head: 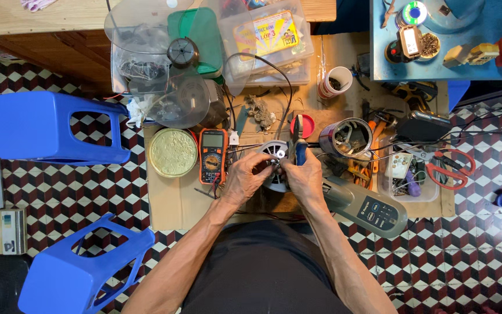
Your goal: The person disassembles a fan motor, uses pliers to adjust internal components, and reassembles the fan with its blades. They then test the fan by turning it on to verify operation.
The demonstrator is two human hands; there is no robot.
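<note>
Patterned floor tiles point(76, 192) in dark red, black and white spread under a sheet of brown cardboard point(169, 203) that serves as the worktop, crowded with repair clutter. At its centre lies a round fan motor point(271, 152) with a pale slotted housing, and both hands meet over it. The left hand point(245, 177) pinches at the middle of the motor, fingers curled narrow around a small part too tiny to make out. The right hand point(304, 174) is closed around blue-handled pliers point(297, 139), whose nose points away from the person, just above the motor.

Just left of the motor sits an orange multimeter point(212, 154), and beside that a round tin lid point(172, 152). Clear fan blades point(164, 87) lie further up. To the right stand an open metal can point(345, 137) of odds and ends, red-handled scissors point(448, 166) and a grey control housing point(367, 206) with buttons. Two blue plastic stools point(59, 128) lie tipped on the floor to the left.

The step in hand looks like fine work on the motor's hub or wiring, one hand steadying while the other works the tool. Any following move would call for a firm hold on the motor and small, careful motion of the pliers.
</note>
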